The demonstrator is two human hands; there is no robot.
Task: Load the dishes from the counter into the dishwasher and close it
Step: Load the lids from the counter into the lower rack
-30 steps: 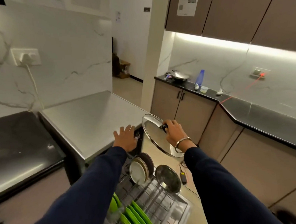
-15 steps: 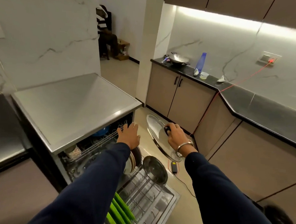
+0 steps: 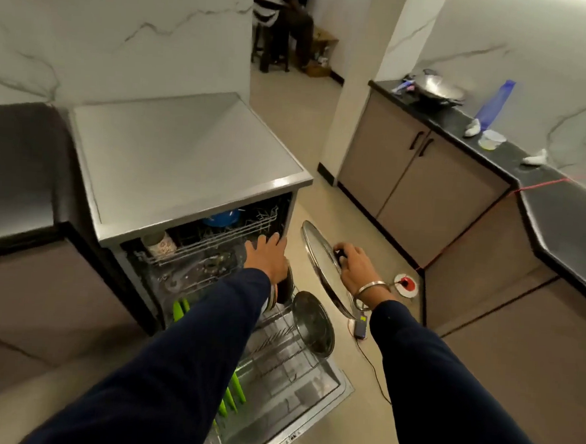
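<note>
Gripping the black knob of a glass lid (image 3: 319,268), our right hand (image 3: 357,270) holds it on edge in the air, tilted, out past the right side of the open dishwasher (image 3: 199,168) and above the bare floor (image 3: 346,225). Its metal rim hangs just beside the steel pan (image 3: 313,322) that stands upright at the back right of the pulled-out lower rack (image 3: 276,354), with a narrow gap between them. Open floor lies to the right of the lid as far as the cabinet doors (image 3: 424,182).

Our left hand (image 3: 265,258) is released, fingers spread and flat, reaching toward the front right corner of the upper rack (image 3: 215,237); we cannot tell whether it touches the wire. Under its wrist stand a few dark and pale plates (image 3: 280,289) on edge in the lower rack. Green plates (image 3: 231,396) stand in a row nearer us, partly hidden by our left sleeve (image 3: 173,369).

The upper rack carries a blue bowl (image 3: 221,217) and a patterned cup (image 3: 161,244) (both well back from the hands). The dishwasher door (image 3: 307,411) lies folded down flat under the lower rack. A grey steel top caps the machine, bare. Across the aisle a black counter (image 3: 528,167) holds a wok (image 3: 437,88), a blue bottle (image 3: 494,103) and a small tub (image 3: 492,139). A cable (image 3: 372,364) trails over the floor beside the door.
</note>
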